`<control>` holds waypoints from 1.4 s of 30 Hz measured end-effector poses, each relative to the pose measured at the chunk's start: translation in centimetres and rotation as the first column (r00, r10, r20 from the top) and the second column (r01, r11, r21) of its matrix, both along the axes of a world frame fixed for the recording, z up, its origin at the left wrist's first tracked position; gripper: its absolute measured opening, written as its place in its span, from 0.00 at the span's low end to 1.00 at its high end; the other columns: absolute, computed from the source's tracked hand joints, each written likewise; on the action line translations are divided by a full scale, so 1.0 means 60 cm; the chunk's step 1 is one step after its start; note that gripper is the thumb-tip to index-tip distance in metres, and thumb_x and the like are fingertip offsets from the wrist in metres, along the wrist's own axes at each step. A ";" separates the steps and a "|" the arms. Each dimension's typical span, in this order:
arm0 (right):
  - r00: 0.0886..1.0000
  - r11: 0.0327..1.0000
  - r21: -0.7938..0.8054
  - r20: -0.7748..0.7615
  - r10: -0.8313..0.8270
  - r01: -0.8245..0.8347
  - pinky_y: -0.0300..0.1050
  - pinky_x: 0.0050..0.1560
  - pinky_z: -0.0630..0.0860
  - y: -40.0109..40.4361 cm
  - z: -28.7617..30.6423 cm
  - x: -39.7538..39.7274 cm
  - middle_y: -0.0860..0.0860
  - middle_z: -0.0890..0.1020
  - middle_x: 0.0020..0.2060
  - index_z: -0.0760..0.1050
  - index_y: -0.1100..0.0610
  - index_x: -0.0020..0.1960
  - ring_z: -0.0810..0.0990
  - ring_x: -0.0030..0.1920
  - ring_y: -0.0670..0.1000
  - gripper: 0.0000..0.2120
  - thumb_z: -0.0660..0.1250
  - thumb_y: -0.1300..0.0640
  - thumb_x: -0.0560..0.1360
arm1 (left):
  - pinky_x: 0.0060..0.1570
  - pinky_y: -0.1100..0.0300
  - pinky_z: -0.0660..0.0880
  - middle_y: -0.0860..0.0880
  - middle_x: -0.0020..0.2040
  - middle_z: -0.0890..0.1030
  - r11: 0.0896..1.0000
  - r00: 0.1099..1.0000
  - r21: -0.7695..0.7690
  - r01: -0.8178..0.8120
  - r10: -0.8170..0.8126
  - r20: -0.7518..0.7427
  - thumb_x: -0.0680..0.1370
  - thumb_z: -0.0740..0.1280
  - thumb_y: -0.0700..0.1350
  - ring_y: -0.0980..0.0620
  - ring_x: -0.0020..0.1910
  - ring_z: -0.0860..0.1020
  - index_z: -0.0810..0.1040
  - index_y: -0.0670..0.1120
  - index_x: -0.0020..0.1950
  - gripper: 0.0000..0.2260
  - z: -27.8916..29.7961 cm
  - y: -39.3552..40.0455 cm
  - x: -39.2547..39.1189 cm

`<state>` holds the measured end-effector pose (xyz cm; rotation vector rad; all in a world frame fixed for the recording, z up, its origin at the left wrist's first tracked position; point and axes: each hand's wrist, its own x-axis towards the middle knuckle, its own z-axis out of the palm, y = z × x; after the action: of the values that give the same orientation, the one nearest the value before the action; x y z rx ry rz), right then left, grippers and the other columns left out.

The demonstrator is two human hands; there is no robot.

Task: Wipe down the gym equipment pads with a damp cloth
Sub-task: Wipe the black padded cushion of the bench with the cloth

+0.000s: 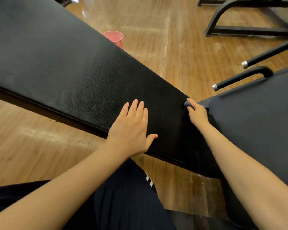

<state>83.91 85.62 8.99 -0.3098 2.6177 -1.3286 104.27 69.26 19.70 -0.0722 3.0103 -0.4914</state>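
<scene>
Wooden floor (181, 52) shines brown all around us, and a long black pad (83, 77) stretches across it from top left down to the right.

Our left hand (131, 130) lies flat on the pad near its close edge. The fingers are straight and a little spread, the thumb sticks out to the side, and it holds nothing. We think it is there to keep the pad steady.

Our right hand (196, 112) is at the far edge of the pad, down at its narrow end. The fingers curl around a small grey cloth (187, 103). Only a bit of the cloth peeks out past the fingertips, and it touches the pad's edge. We cannot tell from here if the cloth is wet.

So we are in the wiping step, working on the edge at this end. A patch in the middle of the pad looks darker and bumpy, maybe damp, but we are not sure. Next, we think the cloth must slide along the edge and over the top, pressed down flat, with the left hand moved out of its way.

Just beside the right hand is another dark pad (256, 113), likely to need a wipe too. Two black handles (243, 77) with silver tips poke out above it. A pink bucket (115, 38) peeks out behind the long pad. A black metal frame (239, 29) stands farther off.
</scene>
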 end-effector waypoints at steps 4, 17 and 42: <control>0.998 0.997 -0.080 0.069 0.006 0.000 0.43 0.58 0.69 -0.014 0.014 -0.029 0.58 0.76 0.61 0.73 0.59 0.63 0.74 0.61 0.58 0.15 0.56 0.64 0.79 | 0.74 0.44 0.44 0.37 0.78 0.48 1.000 1.000 0.008 -0.005 0.005 -0.011 0.80 0.45 0.64 0.39 0.77 0.45 0.47 0.38 0.78 0.37 -0.004 -0.001 0.001; 0.993 0.994 -0.056 0.072 -0.094 0.098 0.40 0.60 0.64 0.006 -0.005 -0.040 0.57 0.74 0.64 0.72 0.62 0.64 0.70 0.65 0.56 0.15 0.55 0.64 0.80 | 0.74 0.44 0.44 0.37 0.78 0.48 1.000 1.000 0.024 -0.018 0.019 -0.022 0.79 0.46 0.62 0.39 0.77 0.45 0.47 0.38 0.78 0.36 -0.007 -0.001 -0.002; 1.000 0.981 -0.191 0.024 0.015 -0.010 0.31 0.64 0.59 0.057 -0.008 0.271 0.45 0.66 0.69 0.65 0.54 0.70 0.62 0.67 0.40 0.20 0.59 0.63 0.79 | 0.74 0.45 0.46 0.39 0.78 0.50 0.998 0.999 -0.035 -0.043 0.043 -0.005 0.80 0.46 0.62 0.41 0.77 0.47 0.49 0.40 0.78 0.34 -0.003 0.006 -0.001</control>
<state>100.14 89.04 8.48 -0.3337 2.4669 -1.5729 104.20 69.64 19.49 -0.1401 2.9976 -0.5405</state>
